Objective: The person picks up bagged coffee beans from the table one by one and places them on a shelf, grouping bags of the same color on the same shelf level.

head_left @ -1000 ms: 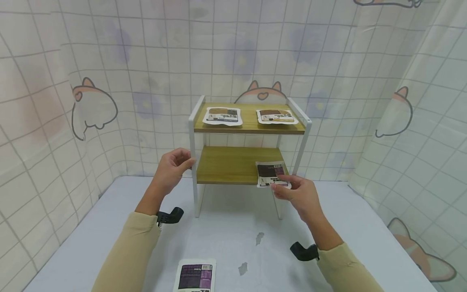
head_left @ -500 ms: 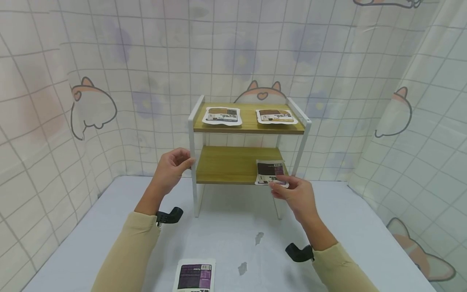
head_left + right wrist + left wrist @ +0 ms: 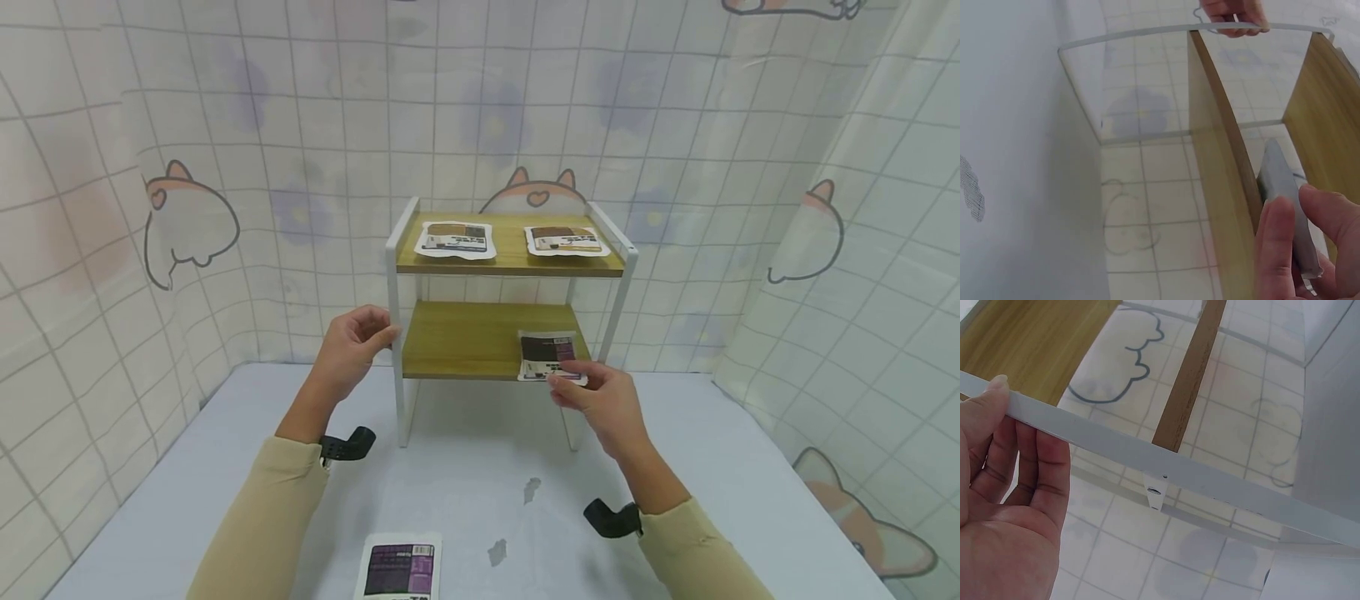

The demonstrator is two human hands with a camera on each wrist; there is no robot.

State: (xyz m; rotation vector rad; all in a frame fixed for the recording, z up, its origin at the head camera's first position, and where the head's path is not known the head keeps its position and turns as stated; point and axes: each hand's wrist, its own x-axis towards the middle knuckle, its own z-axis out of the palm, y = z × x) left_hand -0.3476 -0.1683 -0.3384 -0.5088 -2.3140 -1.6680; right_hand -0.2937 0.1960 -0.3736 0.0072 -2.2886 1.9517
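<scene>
Flat packet [image 3: 546, 346]: white border, dark printed panel, purple block on right side. Right hand [image 3: 603, 402] pinches near right corner, thumb above, fingers beneath. Packet over right end of lower shelf [image 3: 461, 337], near edge at shelf's front edge; whether resting on board, cannot tell. Rack [image 3: 510, 271]: upright, white frame, two wood-toned shelves. Left hand [image 3: 348, 346] grips left front upright [image 3: 393, 287] between shelf levels.

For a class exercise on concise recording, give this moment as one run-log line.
left hand: holds white left post; right hand: pinches dark-labelled packet at lower shelf; upper shelf: two packets; table: one packet
</scene>
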